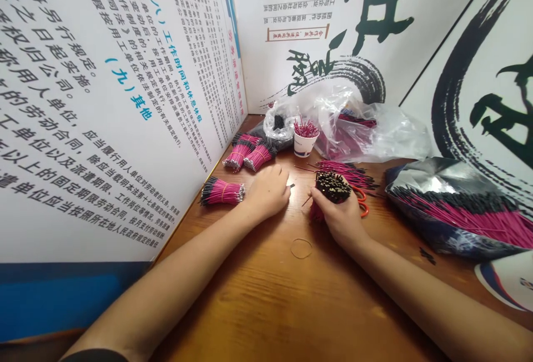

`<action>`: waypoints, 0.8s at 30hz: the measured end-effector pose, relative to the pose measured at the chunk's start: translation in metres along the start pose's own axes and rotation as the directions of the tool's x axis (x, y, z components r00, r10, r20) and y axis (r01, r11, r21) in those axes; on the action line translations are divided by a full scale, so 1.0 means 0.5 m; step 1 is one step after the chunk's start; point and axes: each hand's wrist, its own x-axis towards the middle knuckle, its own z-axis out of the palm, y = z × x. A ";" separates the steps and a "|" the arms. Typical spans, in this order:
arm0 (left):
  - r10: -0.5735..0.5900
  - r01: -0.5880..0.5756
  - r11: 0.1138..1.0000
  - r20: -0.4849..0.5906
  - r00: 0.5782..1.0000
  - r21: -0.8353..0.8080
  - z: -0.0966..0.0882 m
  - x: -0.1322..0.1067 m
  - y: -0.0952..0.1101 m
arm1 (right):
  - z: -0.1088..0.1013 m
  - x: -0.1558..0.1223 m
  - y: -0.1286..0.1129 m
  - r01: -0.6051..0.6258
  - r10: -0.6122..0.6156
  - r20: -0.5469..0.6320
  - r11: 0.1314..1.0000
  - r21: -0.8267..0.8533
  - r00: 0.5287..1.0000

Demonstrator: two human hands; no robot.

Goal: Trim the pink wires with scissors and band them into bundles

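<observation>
My right hand is wrapped round an upright bundle of pink sticks with black tips, held just above the wooden table. My left hand lies on the table beside it with the fingers curled, pinching one thin black-tipped stick. A tied pink bundle lies just left of my left hand. Two more tied bundles rest further back. A rubber band lies on the table in front of my right wrist.
A white cup holding pink sticks stands at the back, with clear plastic bags behind it. Loose pink sticks and orange-handled scissors lie by my right hand. A bag of many sticks lies on the right. Printed boards wall the table.
</observation>
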 end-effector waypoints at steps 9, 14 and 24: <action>-0.002 -0.005 0.999 0.149 0.989 0.044 -0.004 -0.007 0.020 | -0.001 -0.003 -0.001 0.024 -0.024 0.015 1.000 -0.019 1.000; -0.002 0.001 1.000 0.176 0.984 0.004 -0.008 -0.008 0.022 | -0.001 -0.003 -0.005 0.057 -0.054 0.051 0.997 -0.048 0.997; -0.013 0.026 0.997 0.186 0.982 -0.066 -0.014 -0.008 0.021 | 0.000 -0.003 -0.007 0.064 -0.062 0.060 0.997 -0.037 0.996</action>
